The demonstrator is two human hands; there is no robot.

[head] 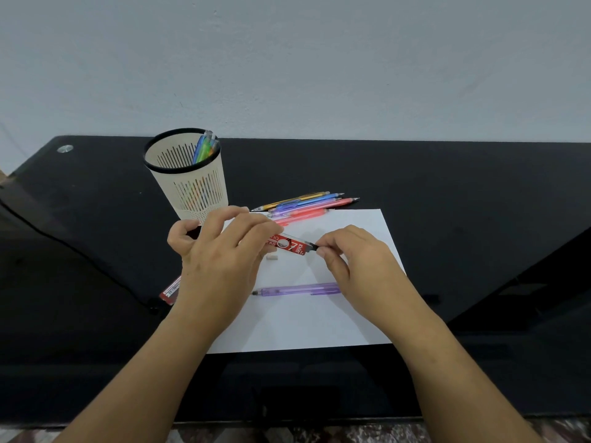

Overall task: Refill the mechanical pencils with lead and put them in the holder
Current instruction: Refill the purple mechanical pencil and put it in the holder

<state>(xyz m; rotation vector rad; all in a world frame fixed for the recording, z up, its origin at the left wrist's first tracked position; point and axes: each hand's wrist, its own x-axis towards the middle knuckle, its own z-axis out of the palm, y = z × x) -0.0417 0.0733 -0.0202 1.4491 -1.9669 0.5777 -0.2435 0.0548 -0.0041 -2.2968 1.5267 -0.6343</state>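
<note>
My left hand (pixel 217 254) grips a red lead case (pixel 289 246) above the white paper sheet (pixel 307 314). My right hand (pixel 348 254) pinches the case's black cap end (pixel 314 246). A purple mechanical pencil (pixel 297 290) lies on the paper below the hands. A small white eraser cap (pixel 272 257) lies on the paper under the case. Several coloured mechanical pencils (pixel 303 204) lie in a bundle at the paper's far edge. The cream mesh holder (pixel 188 177) stands behind my left hand with several pencils in it.
A second red lead case (pixel 171 290) lies on the black desk (pixel 463 203) left of the paper, partly hidden by my left wrist. A black cable (pixel 64 247) crosses the desk's left side. A grey wall rises behind the desk.
</note>
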